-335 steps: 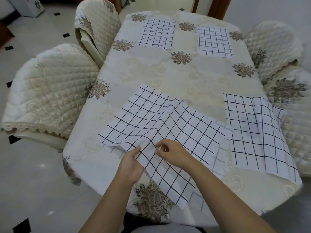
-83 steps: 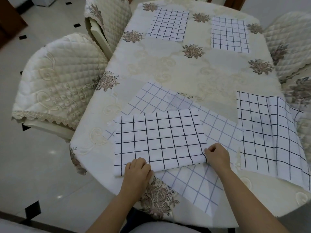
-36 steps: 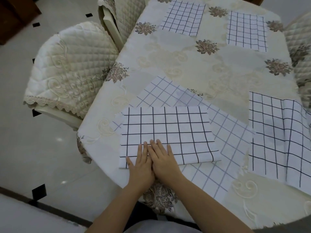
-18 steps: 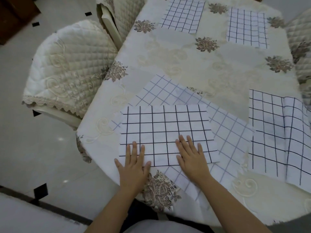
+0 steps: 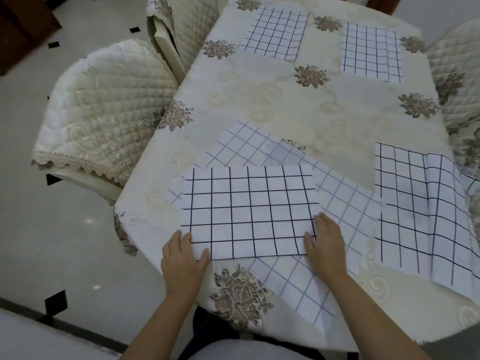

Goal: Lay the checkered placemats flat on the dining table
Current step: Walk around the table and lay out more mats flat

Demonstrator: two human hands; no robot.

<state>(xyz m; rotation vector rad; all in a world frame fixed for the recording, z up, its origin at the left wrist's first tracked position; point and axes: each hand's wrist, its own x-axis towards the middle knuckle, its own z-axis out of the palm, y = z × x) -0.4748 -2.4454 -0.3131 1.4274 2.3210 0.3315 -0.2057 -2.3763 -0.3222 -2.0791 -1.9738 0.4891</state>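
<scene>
Head view looks down on the desk [image 5: 272, 105], draped in a cream flowered cloth. Largest on it is a pale-lined placemat [image 5: 342, 203], lying askew, running from under the right fingers away to the left and spilling over the desk's near edge. Well to the right of the fingers a creased placemat [image 5: 420, 216] also overhangs. Far ahead of the fingers lie two far placemats [image 5: 275, 32], flat. On top of the pale one sits the bold-lined placemat [image 5: 249, 211], squared to the near edge, its long axis running from one hand to the other. The left hand [image 5: 180, 258] rests on its near-left corner and the right hand [image 5: 327, 245] on its near-right corner, fingers [image 5: 323, 222] fairly straight, pressing and grasping nothing. The mat lies between and ahead of both hands, equally near each. The crooked pale mat probably wants attention next, and the right hand is nearer it.
</scene>
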